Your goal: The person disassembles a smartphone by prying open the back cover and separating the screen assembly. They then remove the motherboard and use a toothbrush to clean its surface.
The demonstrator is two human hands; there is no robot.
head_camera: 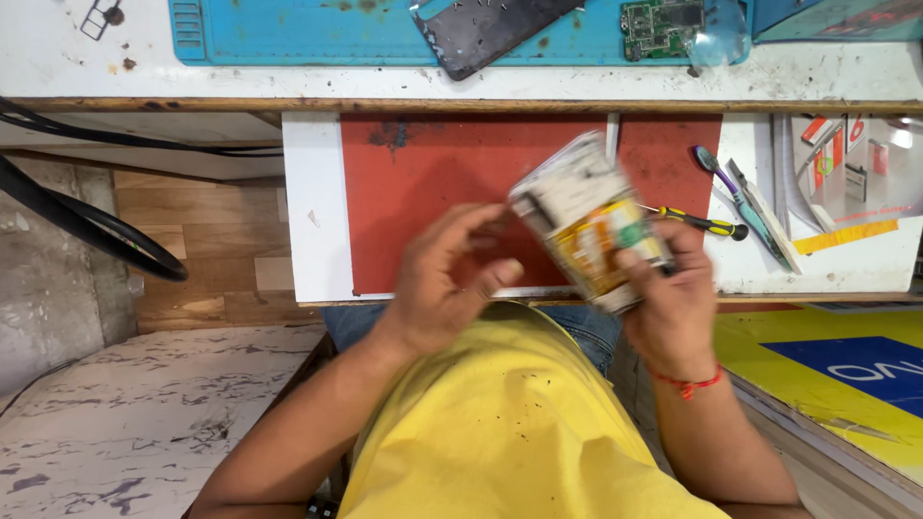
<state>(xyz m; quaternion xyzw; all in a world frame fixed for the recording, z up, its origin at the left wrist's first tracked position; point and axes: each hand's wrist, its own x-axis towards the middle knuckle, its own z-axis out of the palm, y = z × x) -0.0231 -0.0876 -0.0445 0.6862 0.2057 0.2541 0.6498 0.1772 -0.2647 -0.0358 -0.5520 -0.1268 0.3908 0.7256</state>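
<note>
Right hand (673, 298) clamped round the lower end of a phone (591, 223) with its back off, thumb across the near face, fingers wrapped behind; held tilted, above the front edge of an open drawer (308, 216). Inner parts of the phone blurred, white, orange and a patch of green showing. Left hand (447, 279) just beside the phone, empty as far as can be seen, fingers curled and loosely spread, fingertips (490, 213) near the phone's left edge; touching or not, cannot tell.

Under both hands, a red mat (423, 192) lining the drawer. On the drawer's right part, behind the phone, a screwdriver (707, 224) with a yellow and black handle, partly hidden by the phone; further right a purple brush (726, 183) and tweezers (769, 226) lying together. On the bench above, a blue mat (317, 29) bearing a dark back cover (486, 29) and a green circuit board (661, 24). Black cables (87, 221) hanging at the left. Red thread (687, 383) round the right wrist. Yellow shirt (500, 423) filling the lower middle.
</note>
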